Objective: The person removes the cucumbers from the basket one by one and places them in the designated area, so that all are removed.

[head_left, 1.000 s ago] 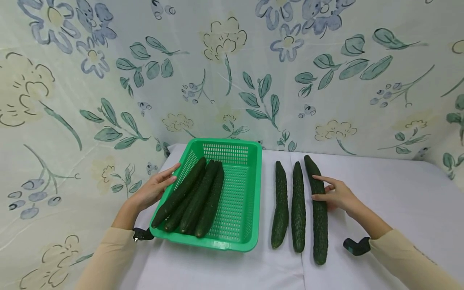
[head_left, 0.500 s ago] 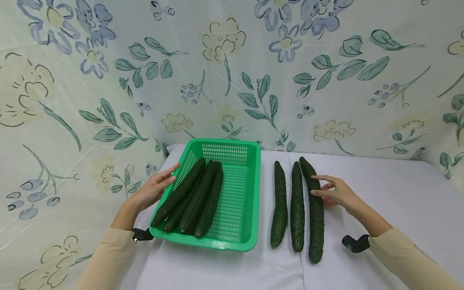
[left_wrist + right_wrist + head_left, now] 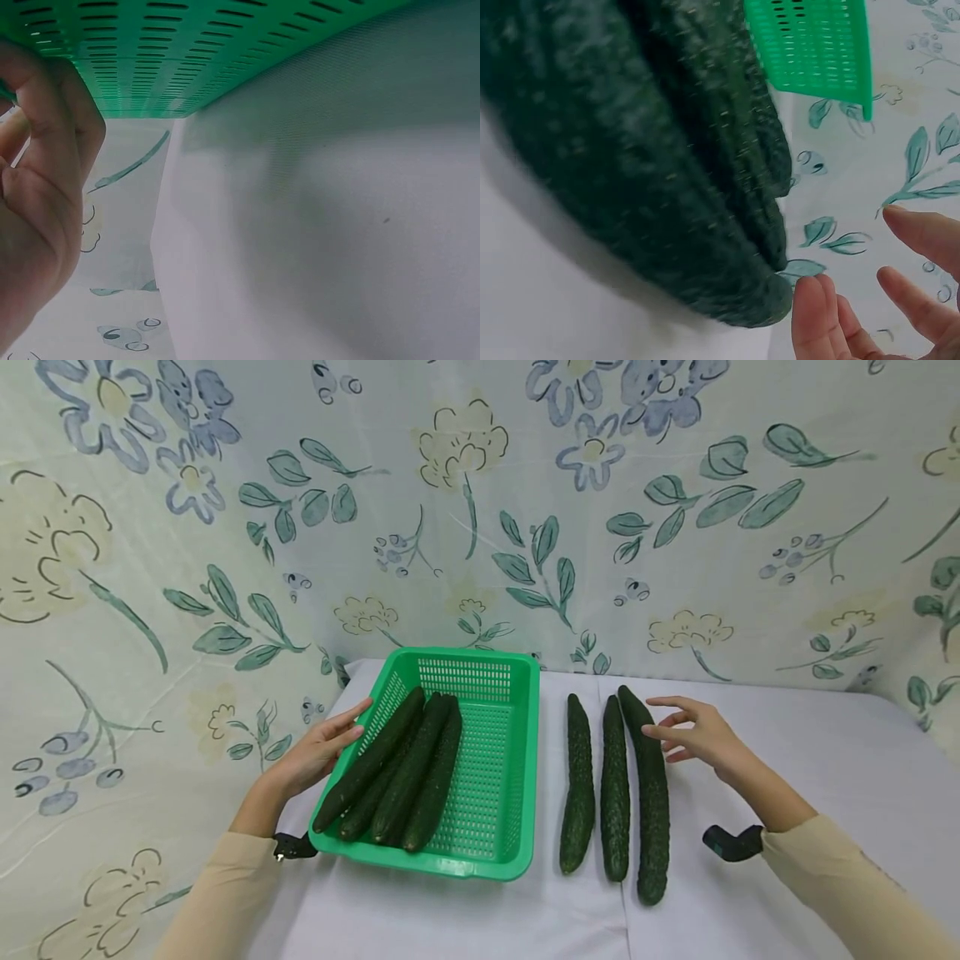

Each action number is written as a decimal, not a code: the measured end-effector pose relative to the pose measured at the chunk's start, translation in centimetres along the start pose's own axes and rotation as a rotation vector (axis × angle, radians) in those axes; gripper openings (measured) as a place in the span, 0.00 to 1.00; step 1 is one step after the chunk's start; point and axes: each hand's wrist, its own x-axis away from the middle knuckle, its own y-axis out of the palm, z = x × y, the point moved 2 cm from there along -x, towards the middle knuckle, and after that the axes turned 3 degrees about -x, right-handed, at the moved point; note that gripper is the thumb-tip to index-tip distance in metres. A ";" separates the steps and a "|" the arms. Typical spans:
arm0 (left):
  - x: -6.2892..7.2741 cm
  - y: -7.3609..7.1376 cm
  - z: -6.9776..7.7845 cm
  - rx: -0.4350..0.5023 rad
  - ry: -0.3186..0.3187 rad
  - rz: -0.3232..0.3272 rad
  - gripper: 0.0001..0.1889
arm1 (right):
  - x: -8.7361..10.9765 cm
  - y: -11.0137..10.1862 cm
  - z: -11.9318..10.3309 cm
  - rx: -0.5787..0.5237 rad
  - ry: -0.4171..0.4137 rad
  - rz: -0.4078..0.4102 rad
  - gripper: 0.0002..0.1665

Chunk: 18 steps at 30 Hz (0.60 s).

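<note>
With left hand [image 3: 321, 748] gripping the basket [image 3: 480, 867], raise your released right hand [image 3: 696, 732] without nudging the rightmost cucumber [image 3: 653, 822].

From where I stand, a pale hanging cloth [image 3: 420, 385] fills the back and left side. Printed over it are blue flowers [image 3: 112, 395], cream-yellow blossoms [image 3: 467, 447] outlined in dark strokes, green leaves [image 3: 726, 506] and sprigs of bluish berries [image 3: 793, 559]. Below it spreads a white-covered tabletop [image 3: 787, 752], with a thin crease [image 3: 626, 922] toward the near side and one tiny dark speck [image 3: 386, 220].
</note>
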 end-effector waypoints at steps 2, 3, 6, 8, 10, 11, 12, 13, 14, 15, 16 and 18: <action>0.0 0.0 0.0 -0.001 -0.002 0.003 0.30 | -0.1 0.0 -0.7 -0.025 -0.006 -0.002 0.43; 0.0 0.0 0.0 -0.003 -0.002 0.007 0.30 | -0.2 0.0 -1.1 -0.037 -0.007 -0.004 0.43; 0.0 -0.1 0.0 -0.015 -0.002 0.017 0.30 | -0.4 0.1 -2.2 -0.081 -0.007 -0.013 0.43; 0.0 -0.1 0.0 -0.024 -0.002 0.023 0.30 | -0.6 0.2 -2.9 -0.105 -0.008 -0.017 0.43; 0.0 0.0 0.1 -0.033 -0.005 0.028 0.30 | -0.8 0.3 -3.7 -0.124 -0.009 -0.023 0.43; 0.0 0.0 0.1 -0.036 -0.007 0.028 0.30 | -0.9 0.5 -4.1 -0.131 -0.010 -0.027 0.43; 0.1 0.0 0.1 -0.040 -0.010 0.033 0.30 | -1.1 0.6 -4.5 -0.135 -0.012 -0.029 0.44; 0.1 0.0 0.2 -0.042 -0.009 0.032 0.30 | -1.2 0.7 -5.0 -0.143 -0.014 -0.031 0.43; 0.1 0.0 0.2 -0.040 -0.011 0.033 0.30 | -1.3 0.9 -5.4 -0.151 -0.017 -0.036 0.43; 0.1 0.0 0.2 -0.042 -0.010 0.032 0.30 | -1.4 1.0 -5.9 -0.157 -0.021 -0.040 0.42; 0.1 0.0 0.3 -0.045 -0.010 0.033 0.30 | -1.5 1.2 -6.4 -0.164 -0.027 -0.046 0.42; 0.1 0.1 0.3 -0.048 -0.009 0.034 0.30 | -1.8 1.7 -7.3 -0.181 -0.047 -0.056 0.41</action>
